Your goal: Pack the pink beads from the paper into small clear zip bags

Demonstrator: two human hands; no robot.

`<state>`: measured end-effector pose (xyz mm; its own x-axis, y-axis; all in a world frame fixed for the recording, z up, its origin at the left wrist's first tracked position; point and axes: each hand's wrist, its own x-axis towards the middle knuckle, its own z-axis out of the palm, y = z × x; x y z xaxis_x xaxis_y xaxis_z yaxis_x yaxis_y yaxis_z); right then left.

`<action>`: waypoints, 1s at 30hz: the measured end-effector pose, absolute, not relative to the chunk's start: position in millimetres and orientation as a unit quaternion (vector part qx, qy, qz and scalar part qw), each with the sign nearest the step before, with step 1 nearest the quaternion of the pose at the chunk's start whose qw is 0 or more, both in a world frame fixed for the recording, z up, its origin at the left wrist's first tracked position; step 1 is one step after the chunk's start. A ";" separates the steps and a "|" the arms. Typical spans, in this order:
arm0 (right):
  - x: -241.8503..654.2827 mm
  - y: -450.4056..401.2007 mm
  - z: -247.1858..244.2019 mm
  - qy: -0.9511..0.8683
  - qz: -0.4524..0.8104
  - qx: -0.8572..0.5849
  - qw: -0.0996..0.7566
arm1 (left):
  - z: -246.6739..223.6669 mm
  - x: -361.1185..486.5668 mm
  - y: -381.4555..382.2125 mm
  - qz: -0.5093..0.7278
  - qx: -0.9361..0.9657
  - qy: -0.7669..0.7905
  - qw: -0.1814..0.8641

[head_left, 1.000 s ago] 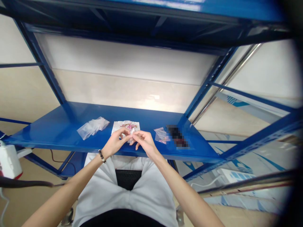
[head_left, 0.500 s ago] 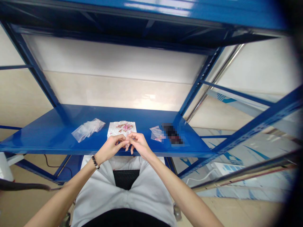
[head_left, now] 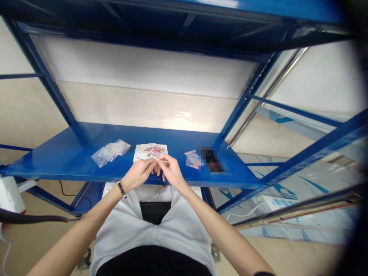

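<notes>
My left hand and my right hand meet just above the shelf's front edge. Thumbs and fingers are pinched together, tip to tip, on something small that I cannot make out. Right behind them lies a creased white paper sheet with small pink and brown pieces scattered on it. To the left is a fanned stack of clear plastic bags. On the right lies a clear zip bag with a few small pink pieces inside.
The blue metal shelf carries these things, with another shelf overhead and uprights at both sides. A dark, pixelated object lies right of the zip bag. Below left stands a white object beside a dark bar.
The camera view has shifted slightly. My hands remain together, and their fingertips have drawn closer in a tighter pinch. Paper, bags and dark object have stayed put on the shelf.
</notes>
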<state>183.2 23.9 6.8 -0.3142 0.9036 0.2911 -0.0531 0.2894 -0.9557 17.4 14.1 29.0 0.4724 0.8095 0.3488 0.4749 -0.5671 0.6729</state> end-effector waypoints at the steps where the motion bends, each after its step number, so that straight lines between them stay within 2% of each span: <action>1: 183.9 24.4 7.5 -0.642 0.492 -0.334 0.485 | 27.6 18.0 15.8 0.335 0.818 0.393 0.255; 9: 190.3 31.6 13.5 -0.662 0.457 -0.340 0.487 | 26.4 19.3 20.4 0.367 0.783 0.402 0.301; 23: 192.5 26.7 20.4 -0.765 0.239 -0.391 0.452 | 25.3 19.4 16.8 0.321 0.813 0.440 0.203; 26: 192.0 26.6 21.1 -0.755 0.265 -0.386 0.459 | 26.7 20.2 16.1 0.309 0.821 0.440 0.192; 30: 193.6 28.3 25.1 -0.713 0.362 -0.368 0.475 | 33.3 20.7 14.1 0.335 0.817 0.420 0.209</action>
